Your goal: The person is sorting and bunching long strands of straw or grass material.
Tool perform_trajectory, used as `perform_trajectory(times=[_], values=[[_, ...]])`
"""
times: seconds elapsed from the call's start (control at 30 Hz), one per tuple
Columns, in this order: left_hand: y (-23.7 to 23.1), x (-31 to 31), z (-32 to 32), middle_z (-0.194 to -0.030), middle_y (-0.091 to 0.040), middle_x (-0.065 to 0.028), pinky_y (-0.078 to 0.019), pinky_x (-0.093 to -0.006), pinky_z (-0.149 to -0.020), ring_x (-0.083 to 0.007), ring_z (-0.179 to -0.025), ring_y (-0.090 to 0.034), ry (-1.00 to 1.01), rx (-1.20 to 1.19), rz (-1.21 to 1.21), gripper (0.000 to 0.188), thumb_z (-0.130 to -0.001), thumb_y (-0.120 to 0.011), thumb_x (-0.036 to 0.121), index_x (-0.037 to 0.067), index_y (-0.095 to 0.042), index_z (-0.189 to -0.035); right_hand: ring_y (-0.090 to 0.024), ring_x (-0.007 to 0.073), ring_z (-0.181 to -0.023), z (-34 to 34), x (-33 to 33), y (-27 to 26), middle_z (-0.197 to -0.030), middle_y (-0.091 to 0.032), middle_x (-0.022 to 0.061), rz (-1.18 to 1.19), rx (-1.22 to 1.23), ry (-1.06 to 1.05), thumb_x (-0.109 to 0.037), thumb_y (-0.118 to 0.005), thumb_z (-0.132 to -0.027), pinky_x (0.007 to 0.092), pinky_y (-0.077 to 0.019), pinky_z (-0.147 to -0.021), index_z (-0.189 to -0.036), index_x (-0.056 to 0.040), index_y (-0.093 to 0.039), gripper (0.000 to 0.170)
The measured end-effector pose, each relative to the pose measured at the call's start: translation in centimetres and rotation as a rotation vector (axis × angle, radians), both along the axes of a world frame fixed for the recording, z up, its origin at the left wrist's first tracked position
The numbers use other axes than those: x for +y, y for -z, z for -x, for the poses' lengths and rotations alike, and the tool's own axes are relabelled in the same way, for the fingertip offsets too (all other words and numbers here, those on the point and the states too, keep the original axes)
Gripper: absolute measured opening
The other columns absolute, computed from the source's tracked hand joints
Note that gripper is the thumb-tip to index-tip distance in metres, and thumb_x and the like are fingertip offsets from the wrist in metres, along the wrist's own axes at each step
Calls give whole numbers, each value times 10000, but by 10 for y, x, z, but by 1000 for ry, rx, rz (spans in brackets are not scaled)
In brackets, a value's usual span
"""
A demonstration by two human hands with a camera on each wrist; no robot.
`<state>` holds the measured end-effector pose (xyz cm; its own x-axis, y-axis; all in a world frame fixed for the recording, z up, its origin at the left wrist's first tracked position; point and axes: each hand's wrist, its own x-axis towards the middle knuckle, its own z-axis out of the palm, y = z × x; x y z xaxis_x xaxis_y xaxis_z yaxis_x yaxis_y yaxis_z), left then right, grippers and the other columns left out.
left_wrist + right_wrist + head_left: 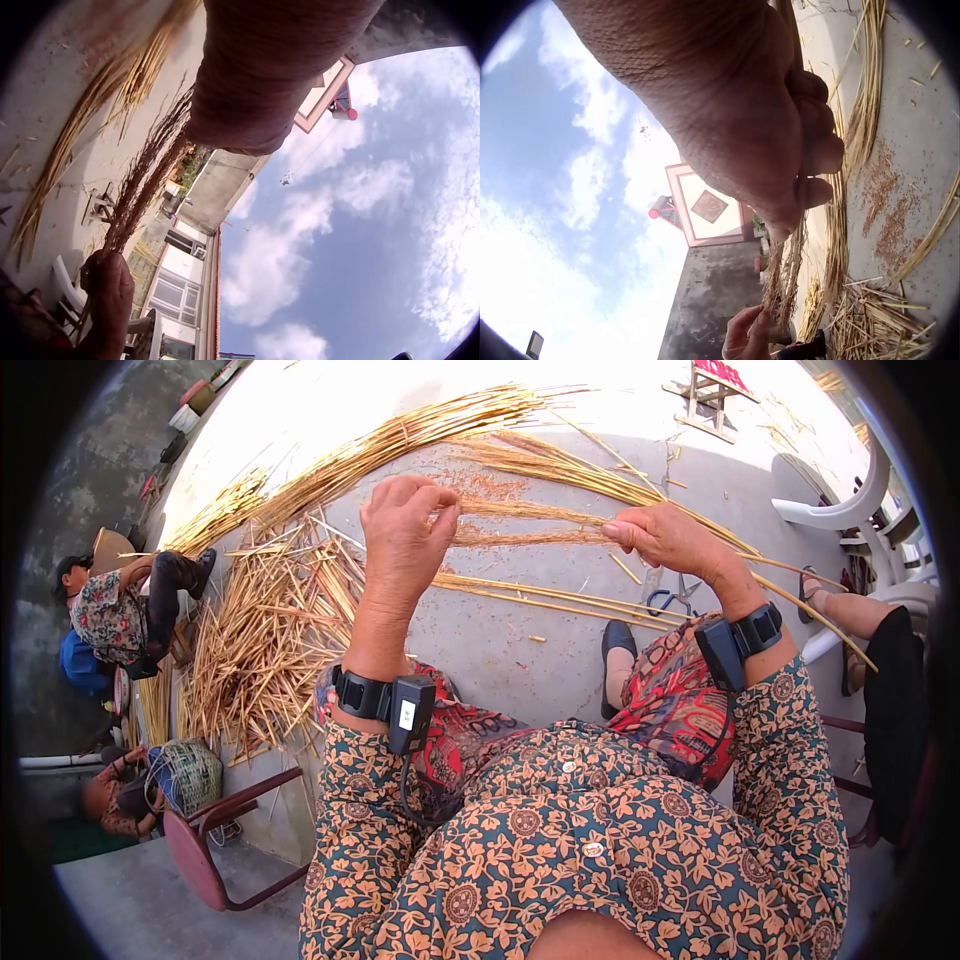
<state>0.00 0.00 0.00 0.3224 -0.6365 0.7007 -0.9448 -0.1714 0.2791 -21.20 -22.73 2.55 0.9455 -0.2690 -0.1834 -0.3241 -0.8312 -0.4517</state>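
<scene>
One brushy bundle (530, 510) is being held at upper centre, pinched between the left grip (405, 520) and the right grip (655, 538), both closed; work is apparently being continued, with long stalks (400, 435) at top seemingly being left for later.

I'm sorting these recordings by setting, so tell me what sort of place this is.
Probably an outdoor yard or courtyard: open sky overhead, a windowed building alongside, and loose stalks piled on grey, concrete-looking ground.
</scene>
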Motion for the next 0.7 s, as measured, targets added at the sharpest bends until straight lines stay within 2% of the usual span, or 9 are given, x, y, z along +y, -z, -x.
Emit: perform_trajectory(times=[0.1,0.27,0.37,0.7], values=[[4,-2,4,-874,-618,-43,-431,-388,-808,-248,-909,-559,17,2,-13,88,-717,-699,86,87,-643,-785,-573,237,-579,4,-3,-2,-614,-589,70,35,-19,-40,-532,-395,-945,352,-459,-583,-797,-70,-628,538],[1,-1,1,-861,-599,-37,-422,-384,-783,-251,-884,-554,0,-127,-48,103,-702,-678,61,101,-616,-773,-580,261,-622,0,1,-4,-651,-603,75,53,-44,-62,-512,-405,-947,363,-466,-613,-815,-65,-631,519],[7,-3,-1,-814,-564,-25,-386,-398,-773,-242,-871,-538,-21,-177,-31,92,-703,-650,77,114,-583,-755,-587,258,-656,0,2,-4,-690,-619,78,69,-35,-71,-496,-409,-951,365,-470,-630,-826,-67,-639,503],[11,-5,1,-810,-572,-80,-409,-405,-746,-275,-834,-547,-277,-114,-193,50,-741,-600,101,85,-555,-754,-582,257,-668,-7,15,-12,-707,-612,84,5,13,-91,-492,-407,-953,372,-466,-633,-843,-66,-631,495]])
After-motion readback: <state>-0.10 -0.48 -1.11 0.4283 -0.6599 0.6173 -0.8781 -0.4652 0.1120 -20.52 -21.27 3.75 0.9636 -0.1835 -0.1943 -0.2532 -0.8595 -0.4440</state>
